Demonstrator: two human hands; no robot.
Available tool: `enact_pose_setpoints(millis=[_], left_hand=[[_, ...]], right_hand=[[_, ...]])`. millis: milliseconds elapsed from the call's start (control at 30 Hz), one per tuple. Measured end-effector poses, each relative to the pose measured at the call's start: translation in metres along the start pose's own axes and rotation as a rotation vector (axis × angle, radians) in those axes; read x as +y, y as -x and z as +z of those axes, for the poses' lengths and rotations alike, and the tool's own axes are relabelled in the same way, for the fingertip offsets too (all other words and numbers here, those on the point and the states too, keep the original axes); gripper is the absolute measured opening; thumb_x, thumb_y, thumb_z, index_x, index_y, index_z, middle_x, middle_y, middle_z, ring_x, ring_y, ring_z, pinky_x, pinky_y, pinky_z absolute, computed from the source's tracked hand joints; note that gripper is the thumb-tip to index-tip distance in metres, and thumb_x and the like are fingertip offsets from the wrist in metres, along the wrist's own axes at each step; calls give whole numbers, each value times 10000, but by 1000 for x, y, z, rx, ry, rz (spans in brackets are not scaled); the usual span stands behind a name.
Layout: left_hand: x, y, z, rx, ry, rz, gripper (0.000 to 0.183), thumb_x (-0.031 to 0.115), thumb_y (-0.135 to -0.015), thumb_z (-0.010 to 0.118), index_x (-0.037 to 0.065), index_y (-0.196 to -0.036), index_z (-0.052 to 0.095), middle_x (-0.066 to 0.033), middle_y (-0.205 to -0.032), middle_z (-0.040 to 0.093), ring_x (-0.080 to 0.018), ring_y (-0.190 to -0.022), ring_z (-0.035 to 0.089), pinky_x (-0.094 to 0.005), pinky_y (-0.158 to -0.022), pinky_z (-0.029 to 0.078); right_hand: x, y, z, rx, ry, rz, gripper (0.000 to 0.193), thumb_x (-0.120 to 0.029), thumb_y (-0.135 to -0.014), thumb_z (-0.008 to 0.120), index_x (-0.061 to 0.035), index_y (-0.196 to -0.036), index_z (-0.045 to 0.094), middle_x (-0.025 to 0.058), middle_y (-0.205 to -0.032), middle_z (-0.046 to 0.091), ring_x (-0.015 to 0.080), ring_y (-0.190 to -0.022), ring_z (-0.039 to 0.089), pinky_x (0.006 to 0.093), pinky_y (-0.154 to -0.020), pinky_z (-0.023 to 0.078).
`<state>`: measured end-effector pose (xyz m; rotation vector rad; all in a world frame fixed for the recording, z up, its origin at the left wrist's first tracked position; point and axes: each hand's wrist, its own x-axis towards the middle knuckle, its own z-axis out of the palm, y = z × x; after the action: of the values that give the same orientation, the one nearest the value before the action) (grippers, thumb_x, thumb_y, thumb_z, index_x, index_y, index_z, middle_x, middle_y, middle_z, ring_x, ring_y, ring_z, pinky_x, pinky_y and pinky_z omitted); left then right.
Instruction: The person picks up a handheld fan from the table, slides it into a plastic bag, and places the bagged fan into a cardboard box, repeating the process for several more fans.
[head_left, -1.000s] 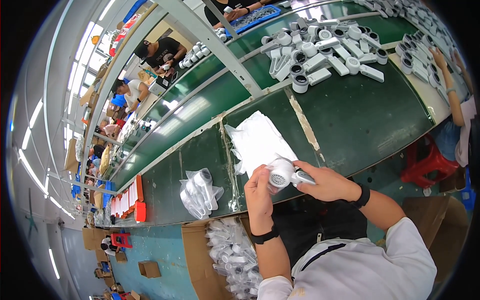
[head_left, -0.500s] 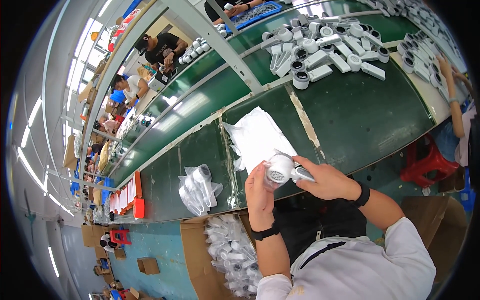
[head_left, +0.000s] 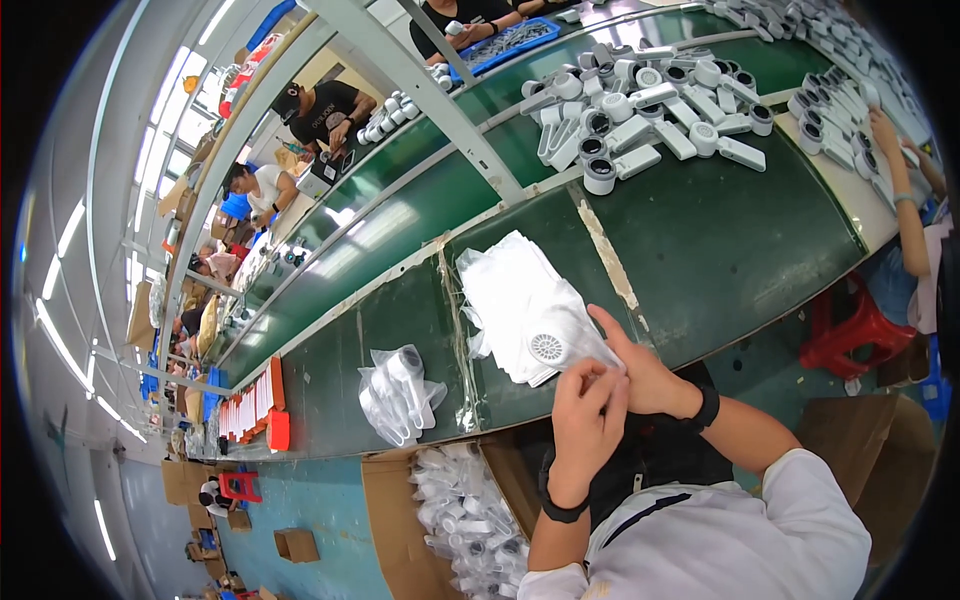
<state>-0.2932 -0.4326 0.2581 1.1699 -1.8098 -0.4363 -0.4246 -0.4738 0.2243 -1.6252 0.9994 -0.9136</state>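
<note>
A white handheld device point(head_left: 548, 346) with a round grilled head lies in a clear plastic bag, over a stack of white plastic bags point(head_left: 508, 282) on the green bench. Its handle end is hidden by my hands. My left hand point(head_left: 588, 425) is closed, with thumb and fingers pinching the bag's near end. My right hand point(head_left: 648, 372) is wrapped round the bagged handle end from the right, its thumb on top. To the left lie a few more bagged devices point(head_left: 402, 392), apart from both hands.
A large heap of unbagged white and grey devices point(head_left: 640, 115) covers the bench's far right. Below the bench edge stands a cardboard box point(head_left: 395, 520) full of bagged devices. A metal post point(head_left: 440, 110) rises beyond the bench. Another person's arm point(head_left: 905, 200) reaches in at right, near a red stool point(head_left: 850, 330).
My left hand has left the round head and moved down right to the bag's near end. The device now lies lower over the stack, its grille facing up.
</note>
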Motion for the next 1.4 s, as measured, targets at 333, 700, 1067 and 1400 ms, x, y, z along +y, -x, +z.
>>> enact_pose_setpoints(millis=[333, 700, 1067, 1400], left_hand=[[-36, 22, -8, 380, 484, -316, 167, 19, -895, 597, -32, -1054, 611, -92, -1049, 597, -117, -781, 603, -232, -614, 514], [-40, 19, -11, 512, 738, -559, 159, 54, -907, 611, 9, -1056, 578, -55, -961, 604, -90, -711, 576, -186, -514, 471], [-56, 9, 4, 174, 1127, -719, 362, 53, -945, 539, -19, -1294, 472, -136, -1225, 575, -231, -1086, 596, -374, -971, 478], [-51, 23, 15, 145, 1319, -790, 314, 147, -986, 497, 97, -1295, 471, -53, -1158, 589, -156, -1038, 593, -315, -863, 504]], right_hand=[[1, -4, 9, 18, -573, 17, 567, -154, -990, 510, -62, -1475, 232, 97, -1097, 629, 120, -970, 594, 280, -822, 488], [-11, 2, 16, 0, -751, 196, 523, -189, -973, 539, -77, -1417, 287, 112, -1058, 639, 138, -835, 648, 288, -627, 562], [2, -6, 25, 167, -555, 7, 393, -177, -935, 589, -47, -1283, 463, 68, -1036, 646, 124, -918, 620, 275, -776, 508], [-2, -7, 31, 469, 9, -320, 297, -49, -743, 649, 11, -1029, 596, 124, -927, 566, 238, -871, 561, 313, -718, 445]])
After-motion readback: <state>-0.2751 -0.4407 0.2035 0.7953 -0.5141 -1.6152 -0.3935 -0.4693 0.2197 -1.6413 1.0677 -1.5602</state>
